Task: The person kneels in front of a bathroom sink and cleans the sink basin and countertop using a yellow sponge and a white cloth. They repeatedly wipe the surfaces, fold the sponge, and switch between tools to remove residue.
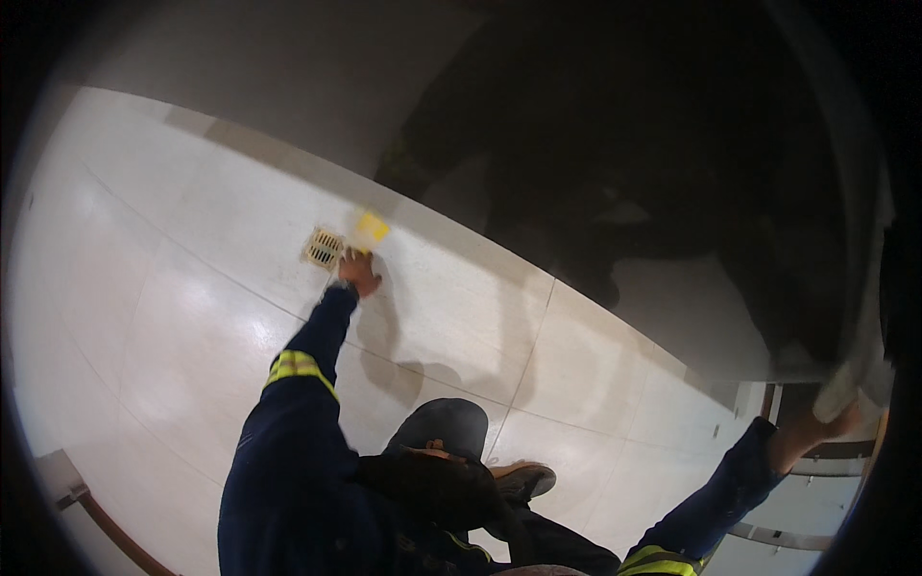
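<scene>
- head view: the left hand (360, 275), fingers stretched out, is at the lower edge of a small, flat yellow piece (373, 227) (blurred, so any print is unreadable); whether it grips, i cannot tell.
- the yellow piece is at the pale, glossy tiled floor (461, 317), just beside a square, cream-coloured slotted drain grate (325, 249).
- the right hand (845, 423), far right, meets a pale, blurred object (837, 396); its grip cannot be told.
</scene>
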Available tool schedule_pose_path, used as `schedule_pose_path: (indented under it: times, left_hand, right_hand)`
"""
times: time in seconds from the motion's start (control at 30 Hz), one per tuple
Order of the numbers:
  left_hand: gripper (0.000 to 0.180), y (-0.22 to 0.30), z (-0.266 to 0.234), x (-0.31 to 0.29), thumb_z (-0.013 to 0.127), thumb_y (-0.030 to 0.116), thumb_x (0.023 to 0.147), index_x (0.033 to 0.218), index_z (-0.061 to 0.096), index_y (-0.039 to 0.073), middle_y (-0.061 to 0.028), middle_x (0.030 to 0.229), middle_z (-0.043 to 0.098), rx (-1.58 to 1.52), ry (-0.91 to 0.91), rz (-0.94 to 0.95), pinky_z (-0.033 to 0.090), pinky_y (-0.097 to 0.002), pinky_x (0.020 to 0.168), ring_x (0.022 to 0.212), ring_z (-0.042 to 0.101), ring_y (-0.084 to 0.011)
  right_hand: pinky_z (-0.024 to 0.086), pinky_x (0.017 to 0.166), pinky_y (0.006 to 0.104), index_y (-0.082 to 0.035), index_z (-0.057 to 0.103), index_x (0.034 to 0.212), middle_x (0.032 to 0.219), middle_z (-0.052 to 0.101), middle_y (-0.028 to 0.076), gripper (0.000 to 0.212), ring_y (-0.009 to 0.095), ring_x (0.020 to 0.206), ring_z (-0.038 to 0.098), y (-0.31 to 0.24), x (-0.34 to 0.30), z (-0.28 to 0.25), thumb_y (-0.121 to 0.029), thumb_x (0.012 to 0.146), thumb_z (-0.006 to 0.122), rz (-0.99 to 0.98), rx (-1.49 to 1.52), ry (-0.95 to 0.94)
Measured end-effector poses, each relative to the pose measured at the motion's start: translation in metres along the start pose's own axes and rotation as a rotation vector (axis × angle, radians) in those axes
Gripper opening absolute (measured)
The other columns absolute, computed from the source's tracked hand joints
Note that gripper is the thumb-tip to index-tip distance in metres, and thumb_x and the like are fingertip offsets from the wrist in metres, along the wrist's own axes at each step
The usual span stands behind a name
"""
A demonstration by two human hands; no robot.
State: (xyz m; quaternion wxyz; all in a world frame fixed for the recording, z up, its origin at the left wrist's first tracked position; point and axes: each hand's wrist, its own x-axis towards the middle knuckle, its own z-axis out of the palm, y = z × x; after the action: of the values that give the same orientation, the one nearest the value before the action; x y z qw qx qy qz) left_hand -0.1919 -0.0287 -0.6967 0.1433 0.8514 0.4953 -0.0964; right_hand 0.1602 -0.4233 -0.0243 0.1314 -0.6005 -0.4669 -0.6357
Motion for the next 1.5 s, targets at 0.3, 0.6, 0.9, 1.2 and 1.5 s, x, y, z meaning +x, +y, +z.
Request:
schedule_pose_path:
  times: [0.3, 0.6, 0.9, 1.2, 1.5]
  left_hand:
    - [0.062, 0.02, 0.067, -0.088, 0.064, 0.024, 0.085, 0.138, 0.041, 0.0, -0.0217, 0.095, 0.071, -0.486, -0.011, -0.089, 0.054, -0.0488, 0.087, 0.088, 0.068, -0.0405]
    - [0.046, -0.005, 0.088, -0.175, 0.073, 0.03, 0.081, 0.118, 0.061, 0.005, -0.0224, 0.124, 0.061, 0.012, -0.089, -0.133, 0.051, -0.0468, 0.098, 0.123, 0.054, -0.0416]
    - [0.024, 0.157, -0.219, -0.285, 0.075, 0.008, 0.082, 0.09, 0.054, 0.002, -0.0127, 0.074, 0.061, -0.738, 0.166, 0.612, 0.048, -0.0349, 0.061, 0.065, 0.06, -0.0244]
    - [0.024, 0.324, -0.431, -0.389, 0.077, 0.004, 0.076, 0.092, 0.058, 0.004, -0.012, 0.083, 0.065, -0.391, 0.522, 1.36, 0.05, -0.0356, 0.069, 0.075, 0.064, -0.0297]
    - [0.029, 0.408, -0.596, -0.362, 0.065, 0.021, 0.095, 0.112, 0.067, -0.002, -0.0111, 0.099, 0.071, -0.291, 0.908, 1.412, 0.049, -0.0281, 0.079, 0.09, 0.065, -0.0133]
  right_hand:
    - [0.041, 0.108, 0.0353, -0.005, 0.061, 0.132, 0.129, 0.064, 0.012, 0.036, 0.024, 0.121, 0.058, -0.113, 0.016, 0.013, -0.024, 0.106, 0.043, 0.273, 0.455, 0.031]
    - [0.038, 0.11, 0.0388, -0.009, 0.064, 0.128, 0.13, 0.062, 0.011, 0.031, 0.026, 0.129, 0.051, -0.096, 0.019, 0.019, -0.014, 0.099, 0.054, 0.248, 0.428, 0.139]
    - [0.037, 0.114, 0.0427, -0.002, 0.053, 0.135, 0.139, 0.054, 0.017, 0.039, 0.03, 0.133, 0.049, -0.084, -0.018, -0.02, -0.014, 0.098, 0.055, 0.594, 0.948, 0.357]
    - [0.043, 0.106, 0.0427, -0.003, 0.041, 0.146, 0.15, 0.038, 0.023, 0.08, 0.036, 0.132, 0.049, -0.177, -0.141, -0.083, -0.06, 0.094, 0.059, 1.173, 1.259, 0.227]
    - [0.047, 0.075, 0.0306, -0.002, 0.056, 0.098, 0.091, 0.061, 0.008, 0.034, 0.016, 0.085, 0.056, -0.114, -0.171, -0.024, -0.035, 0.096, 0.067, 1.638, 1.293, 0.286]
